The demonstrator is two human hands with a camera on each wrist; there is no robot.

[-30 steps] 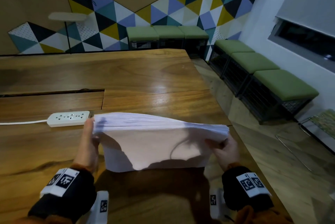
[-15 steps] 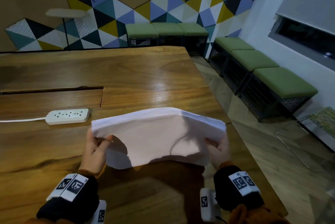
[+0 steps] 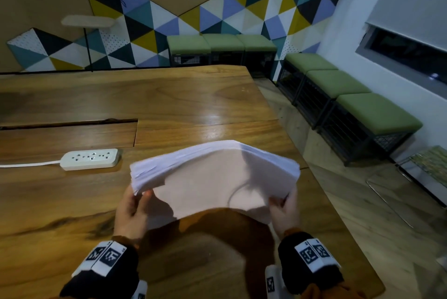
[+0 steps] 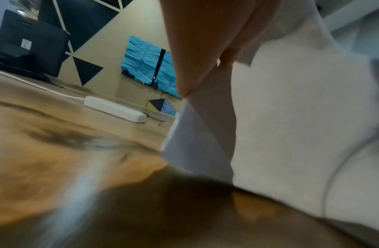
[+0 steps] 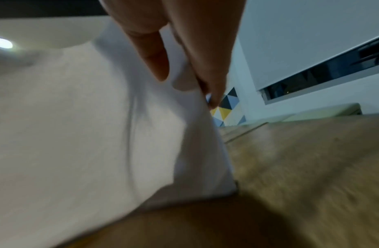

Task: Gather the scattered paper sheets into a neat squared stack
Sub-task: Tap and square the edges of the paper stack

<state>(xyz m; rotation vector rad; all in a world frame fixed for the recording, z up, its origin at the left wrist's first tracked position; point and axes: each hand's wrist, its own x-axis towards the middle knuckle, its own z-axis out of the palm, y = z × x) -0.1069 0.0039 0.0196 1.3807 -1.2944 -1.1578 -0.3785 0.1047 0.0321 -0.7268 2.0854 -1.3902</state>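
A thick stack of white paper sheets [image 3: 212, 177] stands on its long edge on the wooden table [image 3: 169, 105], bowed upward in the middle. My left hand [image 3: 135, 204] pinches its left side, thumb on the near face and fingers behind. My right hand [image 3: 285, 204] pinches the right side the same way. In the left wrist view my left hand [image 4: 205, 50] lies against the paper stack [image 4: 290, 134]. In the right wrist view the right hand [image 5: 184, 58] holds the stack [image 5: 99, 134] at its edge.
A white power strip [image 3: 90, 158] with its cord lies on the table left of the stack. The table's right edge [image 3: 314, 177] runs close to my right hand. Green-cushioned stools [image 3: 375, 112] line the walls beyond.
The stack has bowed higher in the middle. My left hand has slid down from the top left corner to lower on the left side; both hands sit a little nearer me.
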